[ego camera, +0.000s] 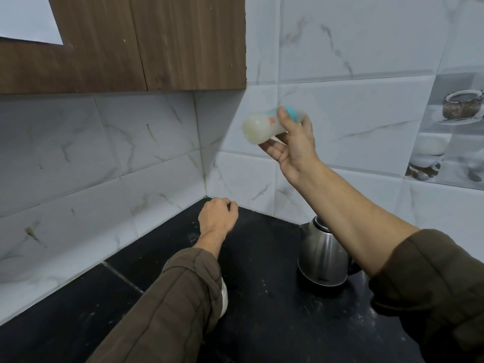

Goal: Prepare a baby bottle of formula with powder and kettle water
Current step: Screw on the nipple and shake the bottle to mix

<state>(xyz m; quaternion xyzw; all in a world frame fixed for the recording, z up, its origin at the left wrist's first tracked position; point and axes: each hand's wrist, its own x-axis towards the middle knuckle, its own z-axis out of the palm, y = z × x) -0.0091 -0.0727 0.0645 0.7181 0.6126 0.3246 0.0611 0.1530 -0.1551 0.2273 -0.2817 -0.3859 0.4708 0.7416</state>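
Observation:
My right hand (293, 142) is raised in front of the tiled wall and grips a baby bottle (259, 126) lying almost sideways, its base to the left and its teal collar by my fingers. The bottle looks milky white and blurred. My left hand (218, 218) hovers low over the black counter with its fingers curled in a loose fist, nothing visible in it. A steel kettle (320, 255) with a black lid stands on the counter under my right forearm. A white object (224, 299) peeks out from behind my left sleeve, mostly hidden.
The black stone counter (262, 310) runs into a corner of white marble-look tiles. A brown wooden wall cabinet (146, 43) hangs above at the left. Decorative picture tiles (450, 127) are on the wall at the right.

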